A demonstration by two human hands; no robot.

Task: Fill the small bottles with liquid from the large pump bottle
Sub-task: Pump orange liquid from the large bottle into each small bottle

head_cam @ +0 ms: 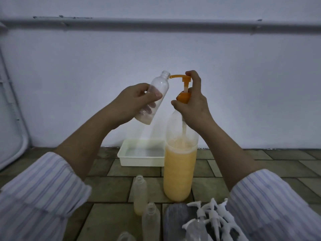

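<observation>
Item 1: small clear plastic bottle, uncapped point(156, 94), gripped round its lower half by left hand point(139, 100), fingers and thumb wrapped on it; held in air, long axis tilted, mouth up and to the right, base down-left; a little pale liquid sits in the base. Item 2: tall clear plastic pump bottle w/ orange-yellow liquid point(180, 169), standing upright on tiled floor point(104, 186), approx two-thirds full. Orange pump head w/ long spout point(180, 78): spout tip lies just at the small bottle's neck rim, touching or nearly so; can't tell if tip is actually inside the mouth. Key relation: mouth sits left of spout tip, so the bottle likely needs a slight shift right or more tilt before a stroke lands cleanly. Right hand point(192, 100) curled round orange collar and pump stem, top finger on the pump head; nearer the pump. Also: more small bottles point(140, 195) on floor, near side; white pump caps point(210, 214) in a pile; white plastic tray point(141, 154) behind. Labels/writing: none legible.
</observation>
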